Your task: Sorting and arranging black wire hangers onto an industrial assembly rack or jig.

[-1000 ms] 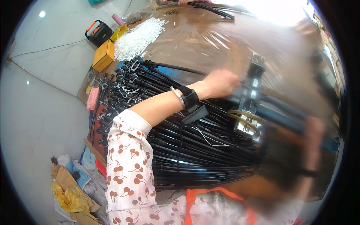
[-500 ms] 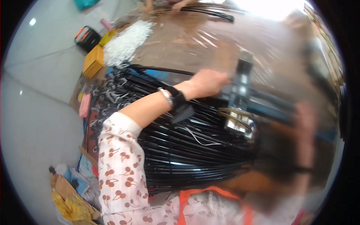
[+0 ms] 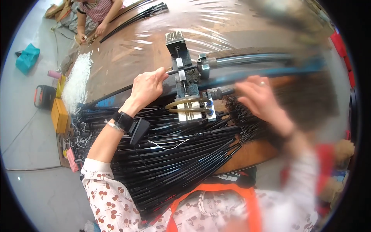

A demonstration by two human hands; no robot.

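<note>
My left hand (image 3: 148, 87) is closed around a long thin black rod (image 3: 116, 92), whose end reaches into a metal clamping fixture (image 3: 184, 75). The fixture has a bright shaft, small blocks and two curved amber tubes (image 3: 185, 101) at its near side. My right hand (image 3: 258, 96), slightly blurred, is at the right of the fixture, fingers bent and apart, beside a dark fitting (image 3: 220, 94). I see nothing gripped in it. Below both hands lies a wide bundle of black rods (image 3: 174, 154), with dark coiled or threaded ends (image 3: 251, 123) at its right.
A white strip pile (image 3: 77, 85), a yellow box (image 3: 59, 115) and a black-orange case (image 3: 44, 96) stand at left. Another person (image 3: 98, 15) works at the far left near more black rods (image 3: 135, 21). A blue bar (image 3: 266, 73) and clear tube (image 3: 251, 58) extend right. Plastic film covers the table (image 3: 139, 50).
The view has shifted, so the fixture appears further left. My right hand has come in from the far right to beside the fixture. My left hand stays near the fixture's left side.
</note>
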